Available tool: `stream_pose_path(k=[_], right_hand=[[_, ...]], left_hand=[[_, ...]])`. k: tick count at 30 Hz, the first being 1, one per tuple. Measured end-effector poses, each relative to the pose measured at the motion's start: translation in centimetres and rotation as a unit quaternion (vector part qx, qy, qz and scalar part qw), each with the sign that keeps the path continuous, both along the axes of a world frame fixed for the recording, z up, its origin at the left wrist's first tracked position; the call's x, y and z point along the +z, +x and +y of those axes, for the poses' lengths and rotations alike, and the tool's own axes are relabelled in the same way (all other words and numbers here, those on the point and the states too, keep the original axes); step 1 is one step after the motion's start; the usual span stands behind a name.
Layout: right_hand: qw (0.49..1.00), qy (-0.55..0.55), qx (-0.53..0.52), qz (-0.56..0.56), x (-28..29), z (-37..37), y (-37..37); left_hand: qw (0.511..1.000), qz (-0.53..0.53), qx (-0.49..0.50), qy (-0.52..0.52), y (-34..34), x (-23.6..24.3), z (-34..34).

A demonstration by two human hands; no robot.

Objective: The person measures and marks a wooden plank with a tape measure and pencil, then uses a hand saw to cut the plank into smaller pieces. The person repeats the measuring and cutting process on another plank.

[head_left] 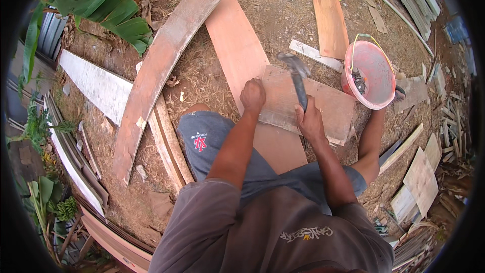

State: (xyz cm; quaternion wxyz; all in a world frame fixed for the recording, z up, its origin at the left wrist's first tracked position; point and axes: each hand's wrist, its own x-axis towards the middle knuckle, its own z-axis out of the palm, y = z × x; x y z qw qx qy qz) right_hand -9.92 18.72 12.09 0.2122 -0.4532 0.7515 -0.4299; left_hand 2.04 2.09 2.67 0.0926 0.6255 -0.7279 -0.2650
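My right hand grips the dark handle of a hammer, its metal head raised over a short, worn plywood board. At that board's left end, my left hand is closed, fingertips down; what it may hold is too small or hidden to make out. The short board lies crosswise on a long pale-pink plywood strip, which continues beneath it toward my legs. A pink bucket with a yellow handle stands just right of the board, with small metal items inside.
A weathered plank crosses a white board and timber at left. Another plywood strip lies at top right. Scrap sheets and stacked boards edge the dirt ground. Banana leaves hang at upper left.
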Motion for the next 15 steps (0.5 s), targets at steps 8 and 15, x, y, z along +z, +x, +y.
stream_pose_path(k=[8,15], right_hand=[[0.942,-0.261,-0.069,-0.200,10.2,1.4,-2.7],[0.931,-0.357,-0.026,-0.079,4.0,-0.5,1.0]], left_hand=[[1.000,0.005,0.005,0.012,0.0,-0.1,-0.1],[1.000,0.014,0.017,0.013,-0.1,-0.1,-0.1]])
